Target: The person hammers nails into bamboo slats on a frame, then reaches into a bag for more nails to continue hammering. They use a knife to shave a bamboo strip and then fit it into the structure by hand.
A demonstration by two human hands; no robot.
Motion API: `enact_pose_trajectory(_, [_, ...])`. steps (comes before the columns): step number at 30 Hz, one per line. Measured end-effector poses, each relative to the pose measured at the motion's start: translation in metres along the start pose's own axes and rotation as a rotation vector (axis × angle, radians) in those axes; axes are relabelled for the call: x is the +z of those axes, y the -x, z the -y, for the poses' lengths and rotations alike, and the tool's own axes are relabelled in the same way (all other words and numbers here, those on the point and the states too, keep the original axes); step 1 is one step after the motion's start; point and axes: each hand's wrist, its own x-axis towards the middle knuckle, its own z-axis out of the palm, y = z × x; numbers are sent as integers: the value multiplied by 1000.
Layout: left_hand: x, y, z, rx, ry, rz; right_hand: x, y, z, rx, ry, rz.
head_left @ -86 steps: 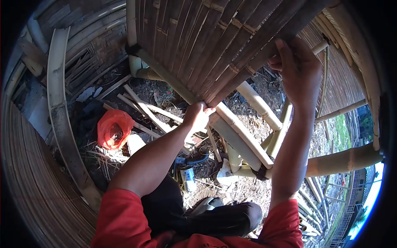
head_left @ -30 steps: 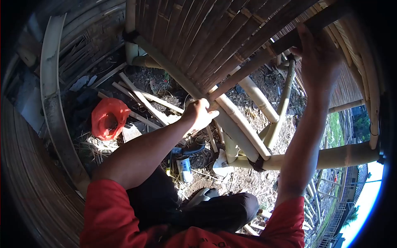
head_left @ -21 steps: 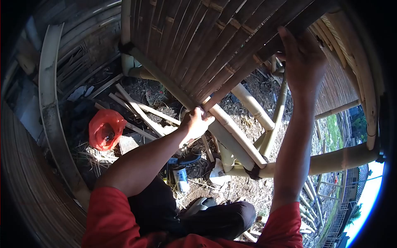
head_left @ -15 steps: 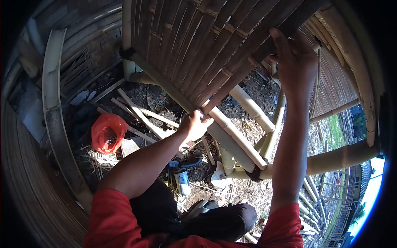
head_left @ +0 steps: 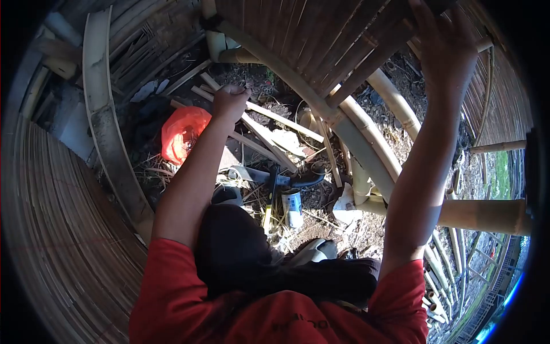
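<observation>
At the upper right, my right hand grips the outermost dark bamboo slat of a slatted panel, thumb along its face; its other fingers are partly hidden. My left hand is closed and raised above the ground litter, left of the panel. Whether something small sits in its fingers cannot be made out. A long bamboo rail crosses under the lower ends of the slats. Below my left hand lie split bamboo strips and an open red plastic bag.
A hammer with a yellow-ended handle lies by a blue-and-white can near my knees. A wide split bamboo length leans at the left. Thick bamboo poles form the frame at right.
My left hand has left the slat's lower end at the rail and moved up and left. The right hand stays on the slat. The view has shifted, so the scene sits further right.
</observation>
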Motion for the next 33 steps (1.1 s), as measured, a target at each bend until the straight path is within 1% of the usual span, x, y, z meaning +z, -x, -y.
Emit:
enact_pose_trajectory(2, [-23, -10, 44, -135, -54, -77, 10, 10, -6, 59, 104, -83])
enact_pose_trajectory(3, [-30, -14, 65, -162, -142, -80, 4, 8, -41, 71, 88, -85])
enact_pose_trajectory(4, [-37, -17, 85, -191, -230, -84, -9, 2, -103, 105, -345, -56])
enact_pose_trajectory(5, [-43, -20, 100, -194, -329, -102, -12, 3, -137, 136, -778, -30])
enact_pose_trajectory(6, [-49, -21, 110, -150, -405, -64, -5, 15, -110, 152, -791, -38])
enact_pose_trajectory(7, [-52, -22, 117, -100, -549, -30, 3, 29, -54, 133, -346, -32])
enact_pose_trajectory(8, [-54, -23, 122, -45, -688, 7, 6, 34, -23, 108, 101, -22])
enact_pose_trajectory(9, [-53, -22, 126, -49, -697, 4, 1, 27, -30, 241, 203, 43])
enact_pose_trajectory(10, [-52, -20, 130, -26, -758, 52, 2, 33, -36, 248, 198, 42])
enact_pose_trajectory(11, [-48, -19, 133, -2, -818, 101, 5, 40, -42, 146, 156, -11])
enact_pose_trajectory(12, [-43, -10, 127, 13, -797, 94, 8, 45, -44, 42, 113, -64])
enact_pose_trajectory(13, [-42, -11, 137, 70, -787, 105, 4, 46, -50, 43, 110, -67])
enact_pose_trajectory(14, [-38, -13, 144, 129, -774, 118, -6, 45, -60, 125, 175, -24])
enact_pose_trajectory(15, [-35, 1, 121, 97, -851, 180, -11, 44, -66, 204, 240, 19])
enact_pose_trajectory(16, [-32, -1, 127, 175, -941, 189, -11, 44, -66, 192, 241, 12])
enact_pose_trajectory(18, [-24, 3, 133, 144, -949, 157, -6, 44, -60, 155, -14, 28])
enact_pose_trajectory(19, [-23, 3, 128, 110, -947, 213, -6, 44, -55, 214, -76, 44])
enact_pose_trajectory(20, [-22, 3, 124, 75, -946, 270, -10, 43, -54, 283, -53, 96])
enact_pose_trajectory(22, [-20, 6, 126, 124, -1057, 304, -3, 43, -49, 277, -221, 39])
enact_pose_trajectory(24, [-22, 9, 122, 25, -1025, 387, -6, 42, -43, 327, -149, 57])
enact_pose_trajectory(27, [-22, 4, 134, 22, -1027, 408, -5, 40, -42, 311, -116, 41])
enact_pose_trajectory(29, [-19, 4, 137, -5, -997, 394, -4, 41, -43, 385, -157, 34])
enact_pose_trajectory(31, [-18, 4, 133, -9, -961, 382, -4, 40, -41, 359, -156, 35])
enact_pose_trajectory(32, [-13, -7, 144, 50, -1155, 454, -4, 41, -41, 355, -154, 38])
enact_pose_trajectory(33, [-10, -15, 164, 122, -1276, 419, -4, 41, -40, 375, -169, 39])
